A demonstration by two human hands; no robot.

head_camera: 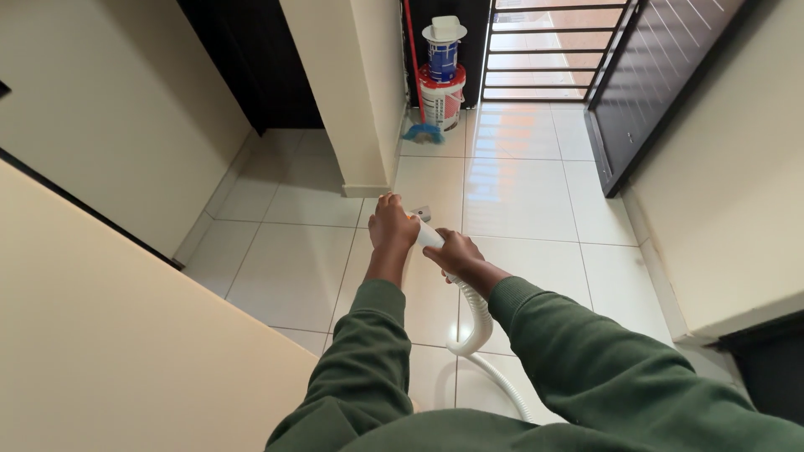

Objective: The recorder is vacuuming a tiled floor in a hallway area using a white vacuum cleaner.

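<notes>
At centre frame, over pale floor tiles:
Left hand (393, 228): fingers curled shut around the front end of the white hose (469, 311), knuckles up, at about 11 o'clock from the right hand.
Right hand (455, 254): wrapped tight on the same hose just behind the left, touching or nearly touching it; thumb side hidden.
White hose: ribbed, running from both hands down toward 6 o'clock, bending in a loop below the right wrist, then trailing off toward 5 o'clock at the bottom edge.
Hose tip (421, 213): small grey end piece poking out past the left hand toward 1 o'clock, just above the tiled floor (519, 197); contact with the tiles not clear.
Sleeves (360, 360): dark green, both forearms reaching in from 6 o'clock.
Wall corner (360, 92): cream pillar at 12 o'clock from the hands, base close beyond the hose tip.
Broom (423, 132): blue bristle head on the floor with a red handle leaning up along the pillar, farther off at 12 o'clock.
Buckets (442, 84): white and red pail with a smaller blue and white tub stacked on top, just beside the broom.
Metal gate (553, 46): barred, at 1 o'clock, with a dark door (653, 75) swung open at 2 o'clock.
</notes>
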